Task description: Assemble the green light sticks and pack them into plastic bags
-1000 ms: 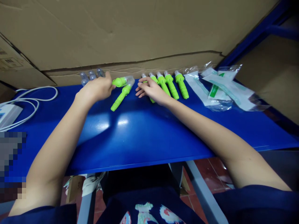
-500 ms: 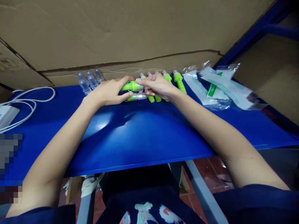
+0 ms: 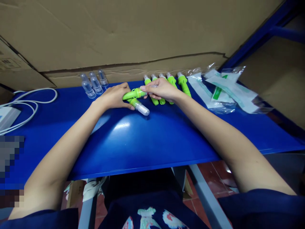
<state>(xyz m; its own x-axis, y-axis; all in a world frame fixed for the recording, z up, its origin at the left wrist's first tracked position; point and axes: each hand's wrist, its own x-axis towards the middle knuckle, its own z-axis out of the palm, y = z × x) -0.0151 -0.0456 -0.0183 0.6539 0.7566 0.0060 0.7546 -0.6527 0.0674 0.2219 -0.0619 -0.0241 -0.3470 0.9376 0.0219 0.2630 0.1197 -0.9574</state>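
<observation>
My right hand (image 3: 162, 90) is closed on the clear end of a lime-green tube-shaped device (image 3: 134, 93), pinching it between thumb and fingers. My left hand (image 3: 116, 95) curls round the green end of this device. Just below, a second lime-green device (image 3: 143, 108) points its clear, rounded cap toward the front right; its green end lies by my left thumb, partly hidden. Behind my right hand, several similar green devices (image 3: 183, 83) lie in a row with their clear tips toward the cardboard. Three clear plastic caps (image 3: 95, 82) stand beyond my left hand.
Clear bags with white and green packets (image 3: 216, 90) lie at the right of the blue table (image 3: 133, 143). A white cable (image 3: 35, 109) loops by a white box (image 3: 8, 117) at left. Cardboard (image 3: 143, 35) walls the back; a blue frame bar (image 3: 257, 31) slants at right.
The second device's clear end has swung toward the front of the table, away from the upper one. Both hands stay at about the same place, the left slightly lower.
</observation>
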